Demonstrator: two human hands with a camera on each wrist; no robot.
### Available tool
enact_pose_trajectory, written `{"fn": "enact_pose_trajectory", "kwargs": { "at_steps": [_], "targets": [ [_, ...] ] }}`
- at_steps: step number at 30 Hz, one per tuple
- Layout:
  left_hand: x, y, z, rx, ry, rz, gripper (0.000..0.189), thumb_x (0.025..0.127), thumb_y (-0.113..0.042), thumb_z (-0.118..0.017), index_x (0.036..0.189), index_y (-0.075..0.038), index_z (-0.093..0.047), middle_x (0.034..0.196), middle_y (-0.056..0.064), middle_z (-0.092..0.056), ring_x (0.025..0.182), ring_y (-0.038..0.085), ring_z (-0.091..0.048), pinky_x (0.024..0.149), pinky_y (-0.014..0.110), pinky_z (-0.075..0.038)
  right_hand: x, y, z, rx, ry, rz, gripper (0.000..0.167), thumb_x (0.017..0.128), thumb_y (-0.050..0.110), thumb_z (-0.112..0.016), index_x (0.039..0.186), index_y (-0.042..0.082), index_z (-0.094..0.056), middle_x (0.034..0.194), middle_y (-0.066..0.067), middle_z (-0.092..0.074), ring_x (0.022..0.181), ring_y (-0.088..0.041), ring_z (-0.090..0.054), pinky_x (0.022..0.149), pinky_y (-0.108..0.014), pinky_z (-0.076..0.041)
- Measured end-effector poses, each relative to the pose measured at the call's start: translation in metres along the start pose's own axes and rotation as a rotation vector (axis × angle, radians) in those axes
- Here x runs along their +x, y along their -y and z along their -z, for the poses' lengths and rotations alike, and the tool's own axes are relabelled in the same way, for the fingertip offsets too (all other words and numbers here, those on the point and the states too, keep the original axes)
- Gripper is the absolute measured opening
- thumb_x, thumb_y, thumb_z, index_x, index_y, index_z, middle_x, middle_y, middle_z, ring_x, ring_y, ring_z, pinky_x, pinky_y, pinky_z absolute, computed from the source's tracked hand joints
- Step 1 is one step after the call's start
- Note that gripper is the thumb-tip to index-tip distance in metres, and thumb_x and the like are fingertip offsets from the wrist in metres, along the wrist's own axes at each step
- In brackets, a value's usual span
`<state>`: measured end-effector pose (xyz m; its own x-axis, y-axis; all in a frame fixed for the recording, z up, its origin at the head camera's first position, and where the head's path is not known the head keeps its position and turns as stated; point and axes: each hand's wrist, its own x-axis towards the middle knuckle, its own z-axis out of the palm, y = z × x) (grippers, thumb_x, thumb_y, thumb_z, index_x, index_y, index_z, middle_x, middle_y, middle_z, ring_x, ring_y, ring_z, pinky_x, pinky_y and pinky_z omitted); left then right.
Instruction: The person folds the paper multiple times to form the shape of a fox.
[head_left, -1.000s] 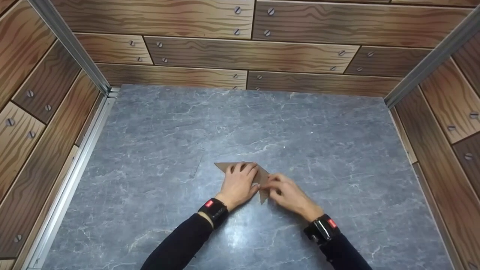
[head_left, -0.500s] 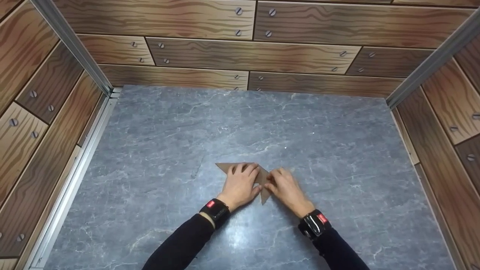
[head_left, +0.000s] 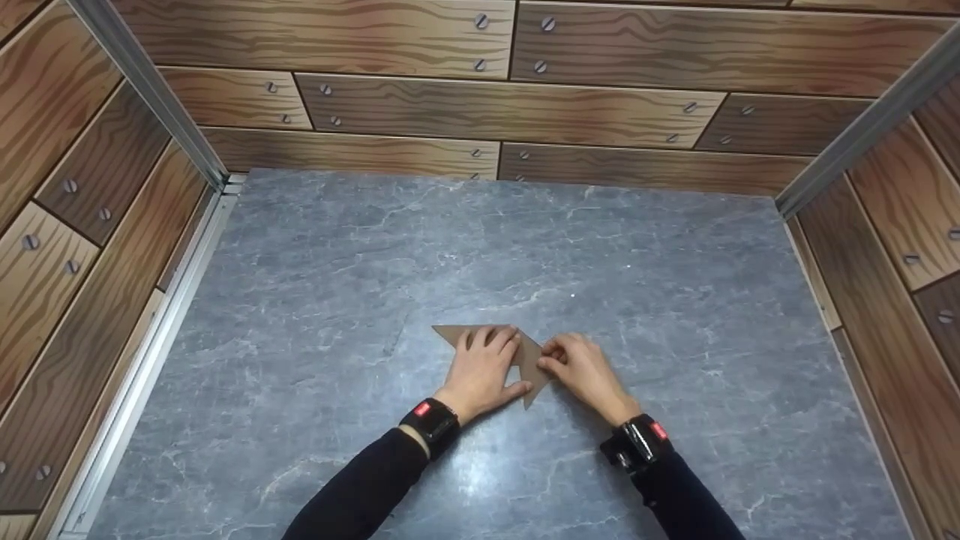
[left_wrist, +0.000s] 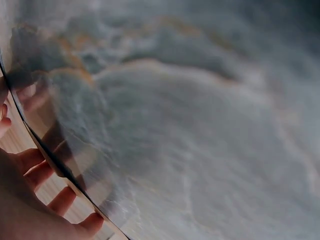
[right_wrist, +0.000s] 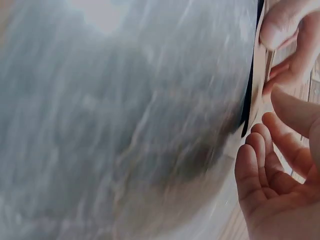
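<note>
A folded piece of brown paper [head_left: 531,366] lies on the grey marbled tabletop, with one point to the left and another toward the person. My left hand [head_left: 481,373] presses it down with spread fingers, and its thumb reaches to the paper's near point. In the left wrist view, the left hand's fingertips [left_wrist: 92,222] rest along the paper's thin edge. My right hand [head_left: 585,373] is at the paper's right edge, fingers loosely bent. The right wrist view shows its thumb and fingers [right_wrist: 247,167] apart, with nothing visible between them; whether they touch the paper, I cannot tell.
The glossy tabletop [head_left: 337,247] is bounded by wood-patterned panels [head_left: 405,109] at the back and both sides. A metal rail [head_left: 150,352] runs along the left edge. Both wrists wear black bands.
My right hand has shifted over the paper's right edge and then drawn back slightly to the right. The left thumb has stretched out to the paper's near point. The paper stays in place.
</note>
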<state>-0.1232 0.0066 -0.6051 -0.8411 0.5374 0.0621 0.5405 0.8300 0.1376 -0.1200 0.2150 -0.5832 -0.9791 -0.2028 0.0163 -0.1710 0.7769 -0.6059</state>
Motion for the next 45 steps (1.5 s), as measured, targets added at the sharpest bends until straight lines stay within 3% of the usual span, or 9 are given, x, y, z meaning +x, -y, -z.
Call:
{"fn": "enact_pose_trajectory", "kwargs": {
  "at_steps": [5,13,22,30,38,45],
  "targets": [
    [-0.002,0.001,0.0,0.004,-0.01,0.01,0.083,0.091,-0.071,-0.06,0.153,-0.017,-0.051,0.157,0.0,-0.046,0.14,0.029,-0.044,0.112,0.059,-0.038,0.006,-0.007,0.002,-0.009,-0.035,-0.059,0.012,0.088,0.014,-0.082,0.084,0.01,-0.072,0.081,0.0,-0.067,0.071,-0.013,-0.058,0.067,-0.035,-0.05],
    [0.001,0.0,0.004,0.0,0.001,-0.028,0.079,0.094,-0.067,-0.061,0.151,-0.013,-0.051,0.153,0.001,-0.046,0.143,0.027,-0.041,0.112,0.067,-0.037,0.012,-0.012,0.005,0.002,-0.034,-0.112,0.015,0.085,0.015,-0.085,0.079,0.012,-0.072,0.071,0.004,-0.065,0.061,-0.01,-0.054,0.058,-0.031,-0.044],
    [-0.001,0.002,0.006,-0.01,-0.001,-0.048,0.065,0.095,-0.064,-0.061,0.141,-0.019,-0.058,0.153,0.002,-0.049,0.143,0.029,-0.042,0.111,0.07,-0.035,0.019,-0.009,0.008,0.002,0.014,-0.173,0.019,0.084,0.021,-0.086,0.078,0.013,-0.07,0.07,0.005,-0.063,0.062,-0.011,-0.054,0.06,-0.029,-0.044],
    [-0.002,0.002,0.004,0.013,-0.013,-0.062,0.058,0.096,-0.064,-0.06,0.136,-0.021,-0.061,0.147,-0.001,-0.052,0.141,0.028,-0.044,0.109,0.071,-0.037,0.031,-0.004,0.005,-0.05,-0.005,-0.155,0.021,0.084,0.022,-0.085,0.073,0.013,-0.07,0.066,0.005,-0.063,0.06,-0.013,-0.054,0.061,-0.033,-0.045],
    [-0.001,-0.001,0.003,0.008,-0.007,-0.06,0.061,0.096,-0.063,-0.061,0.139,-0.02,-0.061,0.145,0.0,-0.055,0.14,0.029,-0.045,0.109,0.071,-0.036,0.048,0.004,-0.001,-0.061,0.018,-0.17,0.02,0.084,0.023,-0.084,0.074,0.012,-0.071,0.07,0.003,-0.066,0.065,-0.017,-0.058,0.062,-0.035,-0.046],
    [0.0,-0.004,0.003,0.005,-0.007,-0.062,0.059,0.095,-0.062,-0.063,0.135,-0.02,-0.063,0.145,0.0,-0.055,0.14,0.029,-0.045,0.11,0.071,-0.035,0.063,0.013,-0.006,-0.073,0.018,-0.184,0.019,0.084,0.022,-0.083,0.075,0.011,-0.072,0.075,-0.001,-0.071,0.071,-0.024,-0.065,0.07,-0.041,-0.052]
  ]
}}
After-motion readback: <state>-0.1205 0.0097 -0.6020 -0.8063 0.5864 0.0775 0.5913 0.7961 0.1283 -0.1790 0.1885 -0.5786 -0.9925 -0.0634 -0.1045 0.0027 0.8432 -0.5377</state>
